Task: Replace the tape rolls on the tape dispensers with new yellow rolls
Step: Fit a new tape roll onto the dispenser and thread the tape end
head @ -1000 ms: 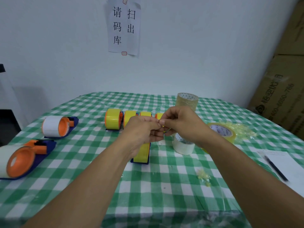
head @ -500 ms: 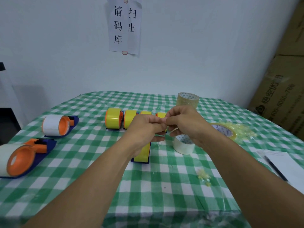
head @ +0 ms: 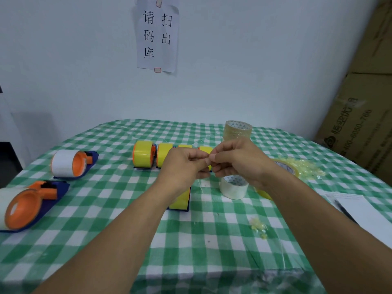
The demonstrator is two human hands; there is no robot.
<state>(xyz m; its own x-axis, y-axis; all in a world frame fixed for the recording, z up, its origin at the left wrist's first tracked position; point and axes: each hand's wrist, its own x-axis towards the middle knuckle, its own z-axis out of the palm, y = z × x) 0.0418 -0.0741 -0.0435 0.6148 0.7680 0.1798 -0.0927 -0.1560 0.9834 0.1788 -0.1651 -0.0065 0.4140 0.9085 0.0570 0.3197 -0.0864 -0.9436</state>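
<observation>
My left hand (head: 184, 166) and my right hand (head: 235, 162) meet fingertip to fingertip above the table, both pinched on a small strip of tape; a thin clear strand hangs below them. Under my left wrist stands a blue dispenser with a yellow roll (head: 180, 200), partly hidden. Behind the hands is a row of dispensers with yellow rolls (head: 143, 155). At the left lie two blue-and-orange dispensers with white rolls, one further back (head: 67, 164) and one near the edge (head: 23, 206).
A stack of clear tape rolls (head: 237, 130) stands behind my right hand, a white roll (head: 233, 187) below it, and a flat yellow roll (head: 284, 166) to the right. Tape scraps (head: 305, 168) are piled far right and a few (head: 257, 227) lie nearer. Paper with a pen (head: 360, 206) and cardboard boxes (head: 360, 124) are at the right.
Both hands have stayed pinched together at the same spot, rising very slightly. Nothing on the table has moved.
</observation>
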